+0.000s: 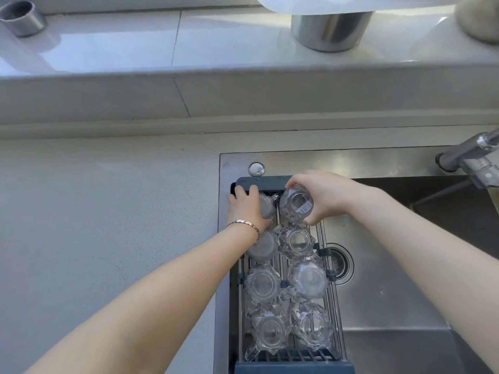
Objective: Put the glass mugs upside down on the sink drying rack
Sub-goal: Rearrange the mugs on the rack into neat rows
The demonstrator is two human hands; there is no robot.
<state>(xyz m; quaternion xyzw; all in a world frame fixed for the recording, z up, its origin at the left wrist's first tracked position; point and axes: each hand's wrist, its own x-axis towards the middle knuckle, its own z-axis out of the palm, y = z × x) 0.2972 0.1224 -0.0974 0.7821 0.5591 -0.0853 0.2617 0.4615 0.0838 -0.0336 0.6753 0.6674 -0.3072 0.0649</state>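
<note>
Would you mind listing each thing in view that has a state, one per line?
Left hand: grip closed over a mug at the rack's far left.
Right hand: grip closed on the labelled mug, base up.
Six other mugs: upside down on the rack, in two columns.
Drying rack: laid across the sink, nearly full.
Faucet: no water visible.
Sink drain: uncovered.

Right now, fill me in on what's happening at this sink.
A person is setting glass mugs bottom-up on the drying rack across the sink. The right hand has its grip around a mug with a barcode sticker at the rack's far end. The left hand, a bracelet on its wrist, covers the mug beside it. Six more mugs sit inverted in two rows nearer the camera, so the rack is almost full.
</note>
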